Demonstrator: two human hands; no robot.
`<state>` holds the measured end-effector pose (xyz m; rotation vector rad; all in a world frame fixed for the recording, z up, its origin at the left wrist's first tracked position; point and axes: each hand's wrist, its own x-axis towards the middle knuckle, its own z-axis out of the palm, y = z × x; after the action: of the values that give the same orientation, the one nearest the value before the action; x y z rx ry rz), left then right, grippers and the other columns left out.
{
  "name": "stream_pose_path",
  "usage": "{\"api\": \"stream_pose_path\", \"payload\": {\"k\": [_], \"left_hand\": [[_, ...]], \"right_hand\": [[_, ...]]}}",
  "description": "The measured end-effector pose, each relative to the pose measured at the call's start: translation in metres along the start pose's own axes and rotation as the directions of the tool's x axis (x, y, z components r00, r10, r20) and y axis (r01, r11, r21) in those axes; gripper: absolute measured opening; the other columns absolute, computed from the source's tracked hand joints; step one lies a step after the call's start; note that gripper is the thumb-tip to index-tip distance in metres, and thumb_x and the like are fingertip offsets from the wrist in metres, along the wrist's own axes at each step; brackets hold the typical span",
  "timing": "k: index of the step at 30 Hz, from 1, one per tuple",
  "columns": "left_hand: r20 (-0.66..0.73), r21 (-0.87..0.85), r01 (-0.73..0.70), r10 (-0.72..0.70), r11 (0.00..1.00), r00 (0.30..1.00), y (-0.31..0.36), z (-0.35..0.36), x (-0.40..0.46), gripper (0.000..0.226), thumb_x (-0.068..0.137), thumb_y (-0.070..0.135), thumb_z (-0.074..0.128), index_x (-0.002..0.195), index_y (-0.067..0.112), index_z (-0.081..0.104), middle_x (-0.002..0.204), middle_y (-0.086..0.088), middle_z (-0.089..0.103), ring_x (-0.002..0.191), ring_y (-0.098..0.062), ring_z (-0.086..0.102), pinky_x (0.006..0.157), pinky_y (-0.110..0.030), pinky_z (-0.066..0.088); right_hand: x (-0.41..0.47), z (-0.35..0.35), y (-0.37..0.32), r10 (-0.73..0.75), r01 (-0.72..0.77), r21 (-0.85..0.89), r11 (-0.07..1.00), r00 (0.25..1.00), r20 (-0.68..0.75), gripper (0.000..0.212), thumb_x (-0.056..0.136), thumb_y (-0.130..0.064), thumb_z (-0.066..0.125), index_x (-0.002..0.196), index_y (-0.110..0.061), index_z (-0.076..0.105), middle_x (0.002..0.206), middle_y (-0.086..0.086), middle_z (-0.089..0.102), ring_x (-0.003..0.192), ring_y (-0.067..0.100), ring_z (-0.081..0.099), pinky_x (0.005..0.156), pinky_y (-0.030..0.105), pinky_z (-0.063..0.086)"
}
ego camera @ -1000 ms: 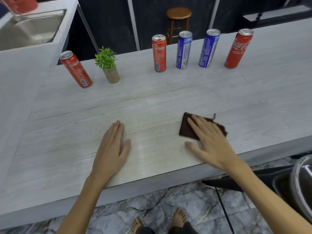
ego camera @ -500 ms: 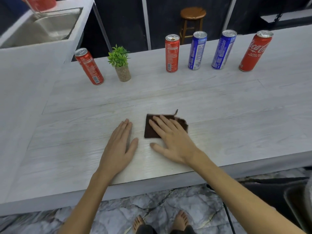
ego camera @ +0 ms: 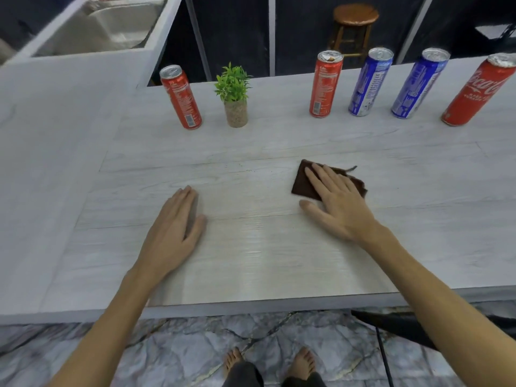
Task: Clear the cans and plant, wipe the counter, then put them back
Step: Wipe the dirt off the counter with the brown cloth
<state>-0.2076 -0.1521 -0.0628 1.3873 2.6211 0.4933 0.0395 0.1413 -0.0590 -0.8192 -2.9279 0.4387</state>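
Note:
My right hand (ego camera: pixel 336 201) presses flat, fingers straight, on a dark brown cloth (ego camera: pixel 303 182) lying on the pale wood-grain counter (ego camera: pixel 251 255). My left hand (ego camera: pixel 174 233) rests flat on the counter to the left, palm down, holding nothing. Along the counter's far edge stand a red can (ego camera: pixel 181 97), a small green plant in a speckled pot (ego camera: pixel 234 96), another red can (ego camera: pixel 325 85), two blue cans (ego camera: pixel 370 83) (ego camera: pixel 418 85) and a red Coca-Cola can (ego camera: pixel 479 92) at the right edge.
A white sink unit (ego camera: pixel 111 26) joins the counter at the far left. A wooden stool (ego camera: pixel 354 26) stands behind the cans. Marble floor and my bare feet (ego camera: pixel 268 361) show below the counter's near edge. A dark object (ego camera: pixel 413 325) juts out at lower right.
My right hand slid the cloth leftward close to my left hand, then back to the right. The left hand stayed flat in place. The view shifted.

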Motion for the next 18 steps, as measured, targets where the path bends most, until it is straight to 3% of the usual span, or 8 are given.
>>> {"api": "stream_pose_path", "payload": {"k": [5,8,12,18], "left_hand": [[-0.003,-0.023,-0.015,0.015,1.0,1.0,-0.008,0.001,0.002,0.067,0.109,0.049,0.033,0.165,0.016,0.016,0.173,0.004,0.009,0.158,-0.007,0.004,0.128,-0.029,0.007],[-0.013,-0.029,-0.026,0.026,0.999,1.0,-0.008,0.002,0.003,0.066,0.109,0.048,0.034,0.165,0.015,0.017,0.173,0.003,0.01,0.158,-0.007,0.004,0.129,-0.03,0.008],[-0.007,-0.039,-0.036,0.036,0.999,0.999,-0.01,0.0,0.003,0.066,0.109,0.047,0.035,0.165,0.016,0.016,0.173,0.003,0.009,0.158,-0.007,0.004,0.13,-0.034,0.01],[-0.01,-0.062,-0.044,0.044,0.997,0.999,-0.014,0.001,0.003,0.068,0.109,0.049,0.035,0.165,0.018,0.013,0.173,0.006,0.006,0.158,-0.003,0.0,0.129,-0.03,0.006]], "right_hand": [[0.061,0.016,-0.043,-0.001,0.001,-0.02,1.0,1.0,0.014,0.08,0.103,-0.065,0.033,0.168,-0.023,0.014,0.176,0.0,0.011,0.163,0.017,0.005,0.131,0.041,0.004],[0.069,0.027,-0.08,-0.098,0.098,-0.03,0.995,0.995,0.009,0.08,0.102,-0.064,0.033,0.168,-0.022,0.017,0.176,0.0,0.015,0.163,0.018,0.007,0.13,0.04,0.003],[0.04,0.041,-0.127,-0.246,0.248,-0.042,0.968,0.968,0.05,0.08,0.101,-0.067,0.029,0.168,-0.024,0.017,0.175,-0.001,0.016,0.163,0.017,0.008,0.132,0.04,0.005],[-0.05,0.042,-0.118,-0.28,0.279,0.025,0.96,0.956,0.088,0.077,0.104,-0.069,0.029,0.168,-0.033,0.006,0.176,-0.01,0.005,0.162,0.009,-0.003,0.132,0.037,0.003]]}}
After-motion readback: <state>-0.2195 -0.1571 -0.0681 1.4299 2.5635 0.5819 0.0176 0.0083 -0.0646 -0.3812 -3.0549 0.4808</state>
